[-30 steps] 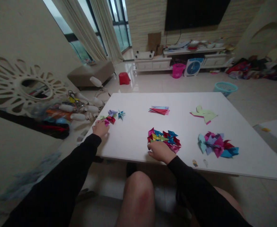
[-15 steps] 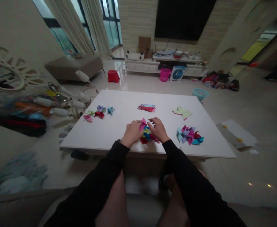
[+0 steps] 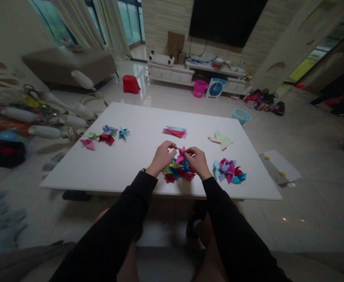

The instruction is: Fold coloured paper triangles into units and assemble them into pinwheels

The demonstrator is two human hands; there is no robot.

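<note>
My left hand (image 3: 162,159) and my right hand (image 3: 198,161) meet above the near middle of the white table (image 3: 125,172). Between their fingertips is a pink origami piece (image 3: 181,153) with pointed ends; fingers partly cover it. Both hands are closed, pinching it from either side. Just beneath them lies a pile of folded origami pieces (image 3: 174,171) in blue, yellow-green, red and pink. To the right of my right hand is another origami pile (image 3: 228,169) in purple, magenta, red and blue.
Folded paper strips (image 3: 175,132) lie beyond my hands. Pale green and pink folded sheets (image 3: 220,140) are at the far right. Several origami pieces (image 3: 106,139) and a blue origami flower (image 3: 124,134) sit at the left. A lamp with white shades (image 3: 72,120) stands beside the table's left edge.
The pink piece now sits between both hands' fingertips; before, it was at my left hand with my right fingers apart. My right fingers have closed on it. The view has shifted.
</note>
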